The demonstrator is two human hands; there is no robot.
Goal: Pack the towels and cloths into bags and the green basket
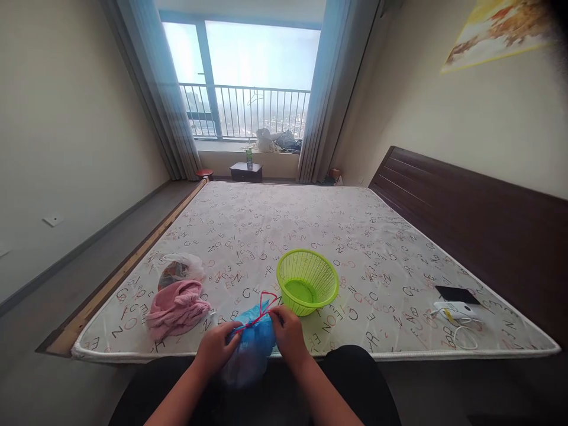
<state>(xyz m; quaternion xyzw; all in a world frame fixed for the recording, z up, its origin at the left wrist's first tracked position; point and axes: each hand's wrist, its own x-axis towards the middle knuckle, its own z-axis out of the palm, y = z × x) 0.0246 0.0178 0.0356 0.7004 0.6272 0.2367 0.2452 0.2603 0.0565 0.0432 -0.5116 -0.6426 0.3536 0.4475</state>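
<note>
A blue plastic bag [251, 355] sits between my knees at the mattress edge, its neck gathered with a red drawstring [262, 312]. My left hand [218, 345] pinches one end of the drawstring on the left of the neck. On the other side my right hand [287, 332] is closed on the drawstring too, and a loop of it stands up above the bag. What fills the bag cannot be made out. Just beyond my right hand stands a green plastic basket [307, 281], upright, with nothing visible inside.
On the mattress [284, 219], a pink towel [178, 310] lies at the left beside a clear plastic bag [189, 266]. A black phone [457, 294] and a white device with a cable [459, 310] lie at the right. A dark headboard [465, 213] borders the right side.
</note>
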